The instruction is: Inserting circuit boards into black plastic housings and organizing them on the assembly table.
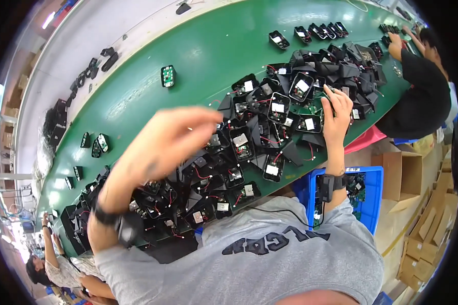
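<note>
A large heap of black plastic housings (241, 145) covers the near side of the green table, many with white-labelled blocks and red wires inside. My left hand (175, 129) is above the left part of this heap, smeared by motion. Its fingers stretch to the right, apart from the thumb, and nothing shows in them. Over the heap's right part, my right hand (337, 109) has its thumb and forefinger apart, close to a green circuit board (308, 109) and an open housing with a white block (302, 87). Whether its fingertips touch either is unclear.
A blue bin (375, 198) with circuit boards stands by my right forearm, cardboard boxes (403, 175) beyond it. One housing with a green board (168, 76) sits apart on the green table (208, 56). Housings line the far edge. Other people work at both ends.
</note>
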`<action>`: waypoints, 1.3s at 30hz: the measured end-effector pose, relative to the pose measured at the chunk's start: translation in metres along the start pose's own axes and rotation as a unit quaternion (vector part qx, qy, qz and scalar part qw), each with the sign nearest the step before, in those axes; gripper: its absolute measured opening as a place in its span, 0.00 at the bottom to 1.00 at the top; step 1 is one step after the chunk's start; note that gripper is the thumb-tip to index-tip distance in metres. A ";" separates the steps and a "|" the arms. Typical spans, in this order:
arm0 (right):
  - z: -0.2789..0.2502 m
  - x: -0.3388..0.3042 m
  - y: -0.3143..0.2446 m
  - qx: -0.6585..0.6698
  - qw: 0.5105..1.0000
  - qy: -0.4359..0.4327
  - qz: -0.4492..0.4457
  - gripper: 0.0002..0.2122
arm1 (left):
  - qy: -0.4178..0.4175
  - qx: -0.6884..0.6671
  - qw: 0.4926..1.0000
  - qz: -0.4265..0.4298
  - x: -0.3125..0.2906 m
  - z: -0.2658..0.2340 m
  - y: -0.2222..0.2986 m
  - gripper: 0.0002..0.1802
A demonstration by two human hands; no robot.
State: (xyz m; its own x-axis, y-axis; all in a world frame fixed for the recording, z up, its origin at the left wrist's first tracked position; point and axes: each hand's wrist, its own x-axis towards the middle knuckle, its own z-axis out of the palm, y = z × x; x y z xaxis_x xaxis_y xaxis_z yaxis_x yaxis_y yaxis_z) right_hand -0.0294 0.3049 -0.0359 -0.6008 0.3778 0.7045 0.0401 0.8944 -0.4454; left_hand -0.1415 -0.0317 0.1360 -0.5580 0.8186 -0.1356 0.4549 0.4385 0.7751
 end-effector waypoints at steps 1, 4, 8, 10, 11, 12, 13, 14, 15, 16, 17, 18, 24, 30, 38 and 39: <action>0.002 -0.002 0.005 0.011 0.999 0.032 0.002 0.13 | 0.000 0.054 0.998 0.042 0.036 -0.003 -0.017 0.18; 0.006 -0.002 0.009 0.119 0.984 0.069 0.115 0.13 | 0.013 0.239 0.966 0.102 0.141 0.000 -0.048 0.21; -0.005 0.004 0.006 0.185 0.972 0.035 0.143 0.14 | 0.069 0.317 0.945 0.043 0.289 0.014 -0.087 0.21; -0.007 0.002 0.012 0.237 0.955 0.025 0.177 0.11 | 0.142 0.291 0.946 0.011 0.328 0.033 -0.087 0.22; -0.006 0.001 0.012 0.246 0.953 0.019 0.174 0.10 | 0.172 0.262 0.949 -0.009 0.340 0.042 -0.089 0.22; -0.003 0.003 0.011 0.249 0.956 0.018 0.151 0.09 | 0.254 0.260 0.931 0.018 0.350 0.052 -0.102 0.24; -0.001 0.002 0.011 0.267 0.949 0.019 0.167 0.09 | 0.247 0.227 0.942 0.006 0.357 0.063 -0.104 0.25; -0.005 -0.002 0.011 0.273 0.941 0.032 0.199 0.09 | 0.244 0.216 0.945 -0.021 0.359 0.079 -0.091 0.26; -0.007 -0.005 0.011 0.279 0.931 0.045 0.229 0.08 | 0.242 0.205 0.947 -0.049 0.357 0.091 -0.081 0.29; -0.009 -0.007 0.007 0.251 0.942 0.055 0.217 0.08 | 0.248 0.183 0.949 -0.066 0.356 0.094 -0.079 0.30; -0.010 -0.008 0.008 0.250 0.942 0.055 0.217 0.08 | 0.248 0.182 0.949 -0.066 0.356 0.093 -0.078 0.30; -0.010 -0.008 0.011 0.233 0.949 0.072 0.200 0.08 | 0.250 0.156 0.955 -0.035 0.357 0.090 -0.078 0.28; 0.010 -0.014 0.026 0.278 0.934 0.110 0.197 0.08 | 0.068 -0.073 0.995 -0.006 0.345 0.046 -0.098 0.16; -0.008 -0.008 0.009 0.054 0.986 0.105 0.116 0.07 | 0.036 -0.098 0.994 0.002 0.301 0.018 -0.091 0.15; -0.021 -0.010 -0.001 0.024 0.985 0.152 0.079 0.07 | 0.026 -0.487 0.873 -0.001 0.160 -0.019 -0.056 0.14; -0.022 -0.012 -0.001 0.095 0.974 0.182 0.099 0.07 | -0.002 -0.542 0.840 0.008 0.136 -0.018 -0.047 0.15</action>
State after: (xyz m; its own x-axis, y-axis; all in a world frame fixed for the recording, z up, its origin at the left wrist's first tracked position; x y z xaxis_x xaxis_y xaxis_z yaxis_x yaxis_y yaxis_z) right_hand -0.0051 0.3051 -0.0316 -0.2725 0.6284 0.7286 -0.0439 0.7484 -0.6618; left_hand -0.2510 0.0523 0.0925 -0.5550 0.8232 -0.1195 -0.4375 -0.1667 0.8837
